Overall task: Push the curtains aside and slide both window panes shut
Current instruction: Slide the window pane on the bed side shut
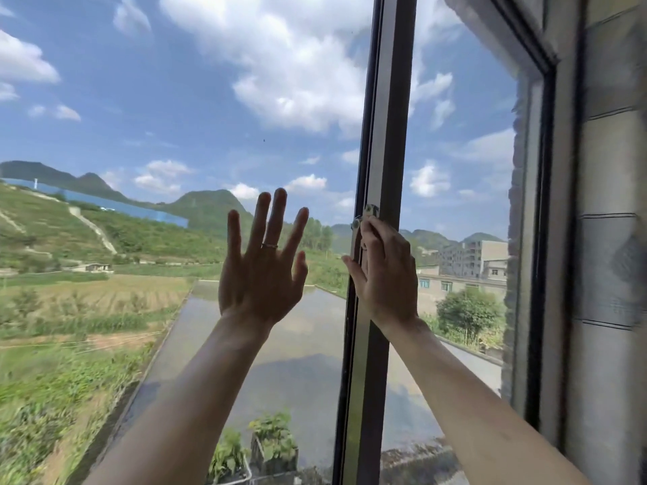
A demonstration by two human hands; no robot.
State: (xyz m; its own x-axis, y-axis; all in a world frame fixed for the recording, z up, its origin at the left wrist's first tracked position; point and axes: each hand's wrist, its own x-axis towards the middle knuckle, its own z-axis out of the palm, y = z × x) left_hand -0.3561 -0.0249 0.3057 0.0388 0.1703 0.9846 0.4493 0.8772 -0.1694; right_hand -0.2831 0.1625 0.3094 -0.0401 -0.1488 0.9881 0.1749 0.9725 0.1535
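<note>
A dark vertical pane stile (381, 99) runs from top to bottom right of the middle. A small metal latch (367, 213) sits on it at hand height. My right hand (383, 271) is wrapped around the stile just under the latch, thumb on its left side. My left hand (262, 260) is raised with fingers spread, flat toward the glass of the left pane (175, 134); a ring shows on one finger. I cannot tell whether the palm touches the glass. The right pane (462, 152) lies between the stile and the window frame (546, 204). No curtain is in view.
A tiled wall (609, 239) borders the window on the right. Outside lie green fields, a flooded plot, hills, grey buildings and potted plants below the sill.
</note>
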